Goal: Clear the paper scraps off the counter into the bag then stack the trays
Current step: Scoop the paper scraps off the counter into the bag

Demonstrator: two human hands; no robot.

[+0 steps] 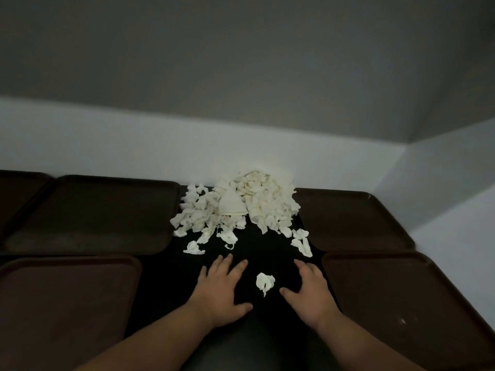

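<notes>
A heap of white paper scraps point(241, 207) lies on the black counter point(166, 285) against the back wall. One loose scrap point(264, 283) sits nearer me, between my hands. My left hand point(221, 287) lies flat on the counter with fingers spread, just short of the heap. My right hand point(308, 289) rests flat beside the loose scrap, fingers spread. Neither hand holds anything. Dark brown trays flank the heap: two on the left point(93, 215) point(64, 311) and two on the right point(351, 220) point(401, 309). No bag is in view.
A third tray's corner point(18, 188) shows at the far left. A pale wall point(187, 153) runs behind the counter and turns a corner at the right point(434, 178). The light is dim.
</notes>
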